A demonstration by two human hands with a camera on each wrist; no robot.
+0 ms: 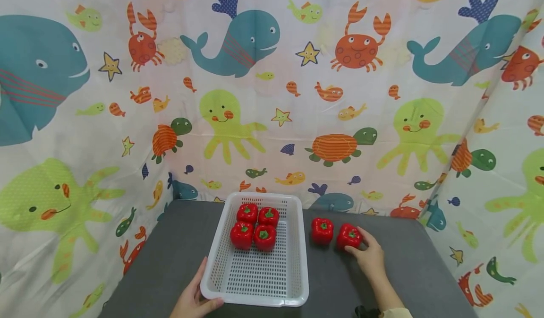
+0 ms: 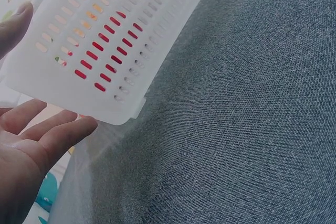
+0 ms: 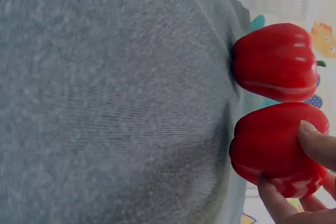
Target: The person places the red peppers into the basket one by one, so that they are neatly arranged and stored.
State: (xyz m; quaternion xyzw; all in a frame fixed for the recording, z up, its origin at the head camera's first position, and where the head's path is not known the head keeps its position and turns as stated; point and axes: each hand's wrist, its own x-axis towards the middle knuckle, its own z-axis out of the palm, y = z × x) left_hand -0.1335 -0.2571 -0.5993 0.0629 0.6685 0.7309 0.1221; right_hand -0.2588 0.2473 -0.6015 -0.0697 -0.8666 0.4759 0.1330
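Note:
My right hand (image 1: 368,253) grips a red bell pepper (image 1: 349,236) between thumb and fingers, right of the basket. In the right wrist view the thumb and fingertips press on the side of that bell pepper (image 3: 278,148). Another red bell pepper (image 1: 322,231) stands close on its left, upright with its green stem up. At the near left corner of a white plastic basket (image 1: 302,256) is my left hand (image 1: 196,295), fingers extended along the side and thumb by the front rim. In the left wrist view the spread fingers (image 2: 63,132) reach the basket's slotted wall (image 2: 105,103).
Several red bell peppers (image 1: 264,238) stand grouped in the far left part of the basket. A dark grey cloth (image 1: 157,261) covers the table. Behind and at both sides hangs a white curtain (image 1: 272,143) printed with sea animals.

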